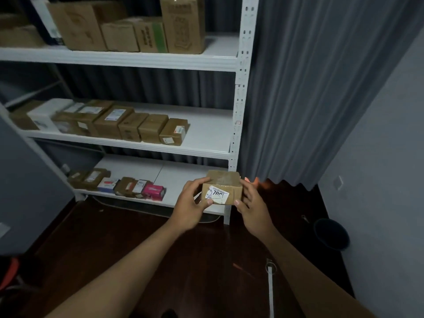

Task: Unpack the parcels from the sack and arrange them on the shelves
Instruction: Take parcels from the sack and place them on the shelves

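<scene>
From my head camera, I hold a small brown cardboard parcel [222, 188] with a white label between my left hand [191, 203] and right hand [251, 204], fingers curled around its sides, in front of the white metal shelf [190, 167], lowest level.

**A small box held before the shelves**

We hold a small brown box [221, 188] in both hands, the left hand [191, 201] gripping its left side and the right hand [252, 204] its right, a white label facing us. Beyond it stands a white shelf unit [241, 88] with parcels on three levels. A grey curtain [309, 88] hangs to the right, a dark bin [331, 234] near the wall.
</scene>
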